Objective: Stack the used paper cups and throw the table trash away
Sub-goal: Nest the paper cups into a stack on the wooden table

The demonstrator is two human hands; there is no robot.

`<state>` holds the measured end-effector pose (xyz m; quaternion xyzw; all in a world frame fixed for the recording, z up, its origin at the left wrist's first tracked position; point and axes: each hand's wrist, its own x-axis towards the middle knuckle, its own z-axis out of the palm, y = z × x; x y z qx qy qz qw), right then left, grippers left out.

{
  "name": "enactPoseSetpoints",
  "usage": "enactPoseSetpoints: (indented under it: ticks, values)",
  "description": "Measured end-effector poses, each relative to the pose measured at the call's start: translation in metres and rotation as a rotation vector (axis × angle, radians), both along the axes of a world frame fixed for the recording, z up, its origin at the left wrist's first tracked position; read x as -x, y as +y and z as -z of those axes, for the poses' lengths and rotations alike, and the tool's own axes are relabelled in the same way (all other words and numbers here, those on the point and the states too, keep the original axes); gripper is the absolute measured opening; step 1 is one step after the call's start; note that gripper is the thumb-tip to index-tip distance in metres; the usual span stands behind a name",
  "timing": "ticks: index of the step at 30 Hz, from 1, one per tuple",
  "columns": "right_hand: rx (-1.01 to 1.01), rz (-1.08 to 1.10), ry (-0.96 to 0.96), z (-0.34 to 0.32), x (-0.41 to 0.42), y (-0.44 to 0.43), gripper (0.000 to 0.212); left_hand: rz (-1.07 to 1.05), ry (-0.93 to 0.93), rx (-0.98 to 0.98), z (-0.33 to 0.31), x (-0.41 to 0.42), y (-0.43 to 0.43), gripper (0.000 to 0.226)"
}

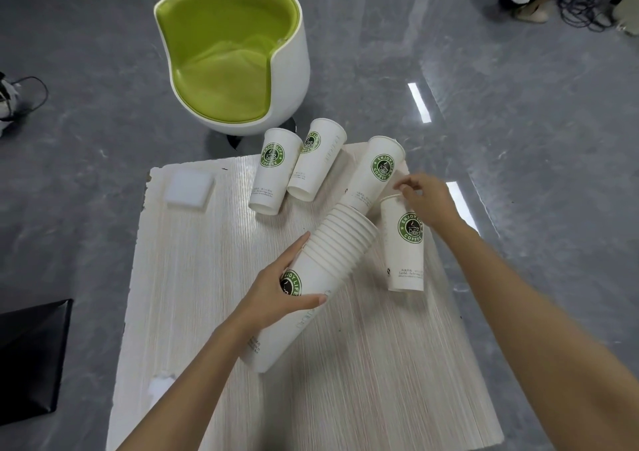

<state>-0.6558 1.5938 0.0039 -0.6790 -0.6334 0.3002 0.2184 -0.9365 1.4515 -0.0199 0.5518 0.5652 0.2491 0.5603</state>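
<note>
1. Grey glossy floor surrounds a pale wood-grain table (345,381), with a green-lined white chair (235,63) beyond its far edge.
2. My left hand (276,295) is wrapped round the stack of paper cups (328,260), which leans up to the right with its base on the table.
3. My right hand (427,203) pinches the rim of a single cup (406,253) standing just right of the stack.
4. Two more cups (276,174) stand side by side at the far edge, and a white square pad (188,189) lies left of them.
</note>
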Motion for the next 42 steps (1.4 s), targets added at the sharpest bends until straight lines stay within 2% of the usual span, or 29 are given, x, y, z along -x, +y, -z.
enactPoseSetpoints:
  ticks: [2,7,14,18,25,32,42]
  values:
    - [0.058,-0.027,-0.065,0.005,0.0,0.003,0.019,0.0,0.008,0.002,0.002,0.001,0.0,0.101]
    - [0.158,-0.026,-0.068,0.015,0.002,0.006,0.021,-0.009,0.028,0.01,0.004,0.005,-0.002,0.101]
    - [0.132,-0.042,-0.078,0.018,0.0,0.003,0.032,-0.02,0.033,0.007,0.002,0.007,-0.004,0.101]
    - [0.12,-0.042,-0.029,0.015,-0.002,-0.004,0.03,-0.02,0.028,0.008,0.002,0.009,-0.006,0.102]
    - [0.026,0.005,0.097,-0.003,0.006,-0.015,0.024,-0.032,0.017,0.006,-0.001,0.017,-0.013,0.103]
    - [-0.064,0.054,0.187,-0.021,0.013,-0.023,0.028,-0.035,0.021,-0.01,-0.006,0.033,-0.022,0.101]
    - [-0.267,0.127,0.248,-0.052,0.03,-0.038,0.03,-0.046,0.022,-0.014,-0.008,0.061,-0.043,0.102]
